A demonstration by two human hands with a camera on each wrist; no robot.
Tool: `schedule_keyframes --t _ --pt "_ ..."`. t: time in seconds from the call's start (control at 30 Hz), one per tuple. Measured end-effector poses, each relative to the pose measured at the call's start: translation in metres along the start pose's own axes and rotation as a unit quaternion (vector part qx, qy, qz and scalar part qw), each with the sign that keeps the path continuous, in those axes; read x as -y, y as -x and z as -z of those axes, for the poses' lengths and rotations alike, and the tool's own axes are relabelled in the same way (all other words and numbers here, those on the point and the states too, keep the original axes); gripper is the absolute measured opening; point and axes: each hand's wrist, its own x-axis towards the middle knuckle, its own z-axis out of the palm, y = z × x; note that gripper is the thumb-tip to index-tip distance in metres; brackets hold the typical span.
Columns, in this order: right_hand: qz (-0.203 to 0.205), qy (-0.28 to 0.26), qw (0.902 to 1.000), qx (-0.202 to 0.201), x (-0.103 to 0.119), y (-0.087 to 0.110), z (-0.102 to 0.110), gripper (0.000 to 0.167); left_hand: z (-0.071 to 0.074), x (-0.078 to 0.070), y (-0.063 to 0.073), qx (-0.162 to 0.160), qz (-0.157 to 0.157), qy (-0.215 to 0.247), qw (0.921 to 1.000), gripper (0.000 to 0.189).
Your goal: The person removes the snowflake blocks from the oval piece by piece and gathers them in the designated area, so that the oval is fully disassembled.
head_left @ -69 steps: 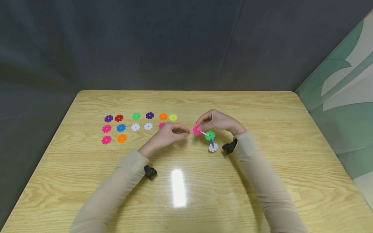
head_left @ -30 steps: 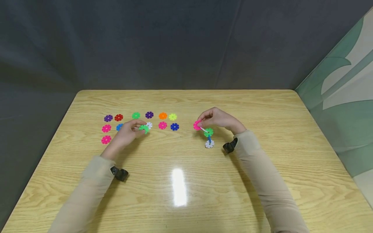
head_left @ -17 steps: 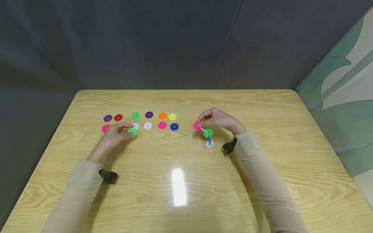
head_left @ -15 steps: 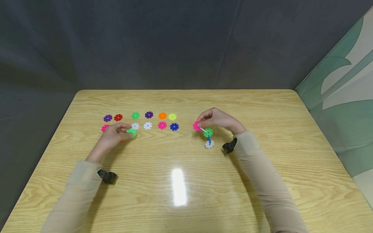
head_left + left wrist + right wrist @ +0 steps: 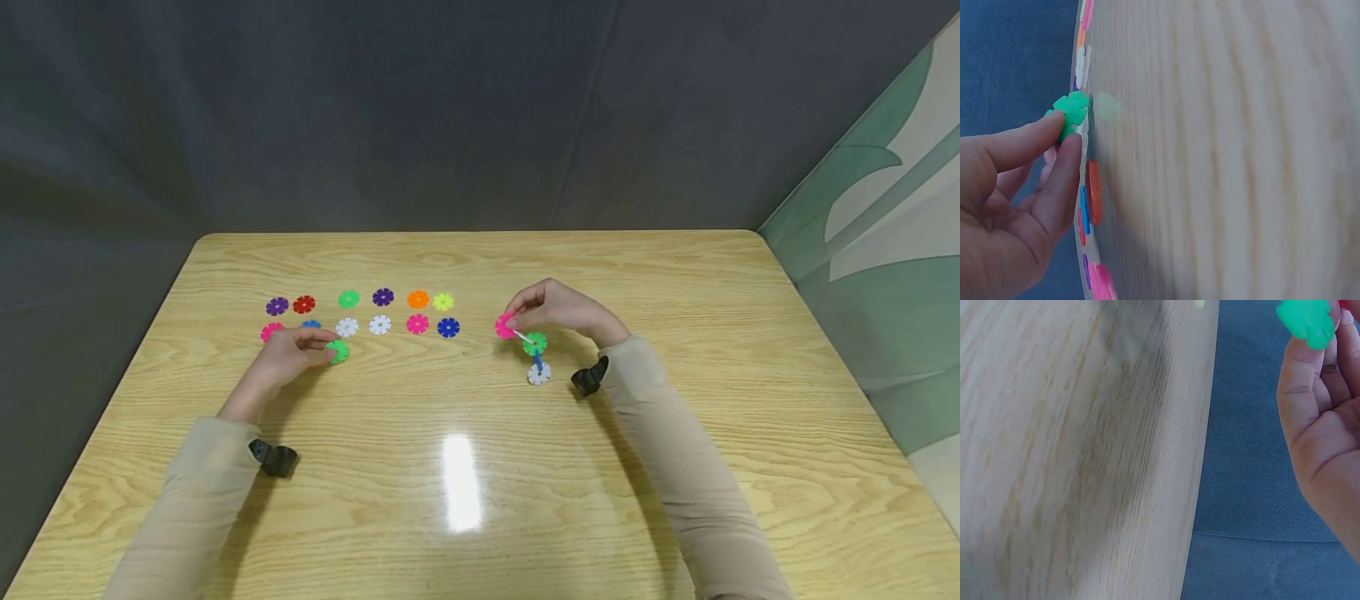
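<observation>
My left hand (image 5: pixel 288 357) pinches a green notched plastic disc (image 5: pixel 339 351) between thumb and fingers, low over the table at the left. In the left wrist view that green disc (image 5: pixel 1072 111) is at the fingertips, in front of the white discs. My right hand (image 5: pixel 562 310) pinches a pink notched disc (image 5: pixel 505 326). Linked to it is a chain: a white disc (image 5: pixel 523 337) seen edge-on, a second green disc (image 5: pixel 536 343), a blue disc (image 5: pixel 537 362) edge-on, and a white disc (image 5: pixel 539 374) at the bottom. The right wrist view shows the chain's green disc (image 5: pixel 1307 322) beside the fingers.
Loose discs lie in rows at the back left, among them a purple disc (image 5: pixel 277 306), a red disc (image 5: pixel 303 304), a yellow disc (image 5: pixel 443 302) and a dark blue disc (image 5: pixel 448 327). An orange disc (image 5: pixel 1094 192) lies near the left hand. A dark curtain (image 5: pixel 480 117) hangs behind the table (image 5: pixel 465 417).
My left hand has moved from near the chain to the left, with the green disc in its fingers, then lowered slightly. My right hand has kept its grip on the pink disc, nearly still.
</observation>
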Motion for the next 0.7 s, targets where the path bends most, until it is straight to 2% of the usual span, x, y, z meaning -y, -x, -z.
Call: schedule_keyframes --t 0.17,0.7 --pt "0.002 -0.002 1.0000 0.000 -0.0002 -0.0001 -0.0003 0.016 -0.0024 -0.0014 -0.0021 0.012 0.004 0.003 0.9999 0.042" --pt "0.001 0.002 1.0000 0.002 0.0006 0.0023 0.0008 0.018 -0.0060 -0.0034 -0.0046 0.018 0.013 -0.016 0.9996 0.042"
